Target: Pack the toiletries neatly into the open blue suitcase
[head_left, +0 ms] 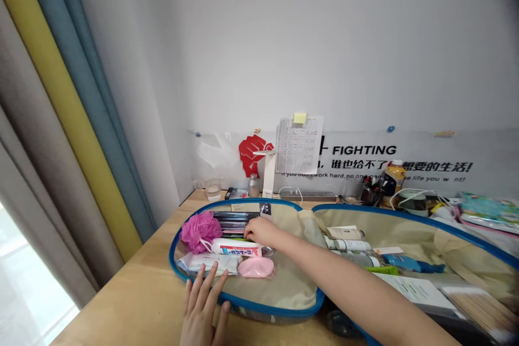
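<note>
Hands: both are occupying the left half of an open, blue-rimmed case [292, 294], one inside it, the other at its near edge.
Right hand [261, 231]: it is hanging over the slim packets [235, 215], its fingers bending downward in a partly closed shape; the tips are sinking among small things, so whether they are gripping anything, I cannot tell.
Left hand [203, 303]: it is spreading wide, back upward, fingers fanning and thumb standing apart; it is holding nothing that shows. Its fingertips are overlapping the rim just beside the white pack [214, 264]; contact, I cannot tell.
Slim packets: they are lying side by side along the far side of the left half, their ends reaching close to the right hand.
Printed tube [239, 248]: it is lying crosswise just nearer than the right hand, between the slim packets and the white pack.
Bath puff [200, 232]: it is sitting at the left end, against the tube's end.
Pink oval item [256, 267]: it is lying just right of the white pack.
Case, right half: it is holding a white bottle [352, 245], a white box [413, 289] and a bundle of thin sticks [482, 303], with the right forearm crossing in front.
Desk [141, 292]: it is supporting the case.
</note>
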{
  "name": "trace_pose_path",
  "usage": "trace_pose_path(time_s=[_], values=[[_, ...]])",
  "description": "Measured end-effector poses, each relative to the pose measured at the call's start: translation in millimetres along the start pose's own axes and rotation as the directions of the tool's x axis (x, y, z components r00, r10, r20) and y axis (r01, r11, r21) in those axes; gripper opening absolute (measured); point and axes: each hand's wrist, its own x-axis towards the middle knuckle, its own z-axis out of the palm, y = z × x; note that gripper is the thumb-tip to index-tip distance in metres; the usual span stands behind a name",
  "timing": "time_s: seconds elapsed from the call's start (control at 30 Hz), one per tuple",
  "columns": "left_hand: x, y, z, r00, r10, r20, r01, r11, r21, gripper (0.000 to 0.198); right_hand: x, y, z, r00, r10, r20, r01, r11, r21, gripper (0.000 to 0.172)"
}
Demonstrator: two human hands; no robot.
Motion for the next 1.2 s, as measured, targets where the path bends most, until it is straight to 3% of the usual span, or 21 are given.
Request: trace_pose_path(time_s=[0.1, 0.23, 0.33, 0.43, 0.6, 0.77, 0.87, 1.03, 1.13, 1.2], values=[[-1, 0, -0.2, 1.0, -0.005, 0.016, 0.005, 1.0, -0.004, 0.053, -4, 5, -23, 0.997, 0.027, -0.072, -0.024, 0.999, 0.038, 0.029], [-4, -3, 1.6, 1.0, -0.009, 0.01, 0.009, 1.0, -0.01, 0.054, -27, 25, -70, 0.976, 0.104, -0.19, -0.091, 0.993, 0.078, 0.029], [-8, -6, 3.3, 0.999, -0.013, 0.053, 0.013, 1.0, -0.006, 0.055, -65, 48, -100, 0.955, 0.184, -0.234, -0.167, 0.982, 0.09, 0.028], [-10, -8, 4.7, 0.998, -0.015, 0.063, 0.015, 1.0, -0.012, 0.055, -114, 75, -111, 0.943, 0.268, -0.196, -0.257, 0.963, 0.08, 0.027], [-7, -6, 5.1, 0.999, -0.025, 0.024, 0.026, 0.999, -0.037, 0.054, -186, 116, -88, 0.918, 0.396, -0.009, -0.395, 0.918, 0.033, 0.011], [-1, 0, 0.6, 1.0, 0.007, -0.012, -0.008, 0.999, -0.048, 0.058, -228, 141, -60, 0.838, 0.546, 0.0, -0.545, 0.838, -0.032, 0.019], [1, 1, -2.0, 1.0, 0.001, -0.019, -0.002, 0.999, -0.04, 0.058, -241, 149, -52, 0.821, 0.571, -0.009, -0.571, 0.82, -0.024, 0.024], [-1, 1, -1.7, 1.0, -0.018, 0.014, 0.018, 1.0, -0.023, 0.054, -248, 162, -39, 0.834, 0.547, -0.064, -0.548, 0.837, 0.013, 0.025], [-2, 1, -0.1, 0.999, -0.052, 0.007, 0.052, 0.998, -0.03, 0.052, -248, 168, -31, 0.836, 0.527, -0.151, -0.529, 0.848, 0.028, 0.021], [-2, 1, 0.9, 0.998, -0.058, 0.006, 0.058, 0.997, -0.041, 0.052, -248, 170, -32, 0.812, 0.524, -0.258, -0.533, 0.845, 0.041, 0.023]])
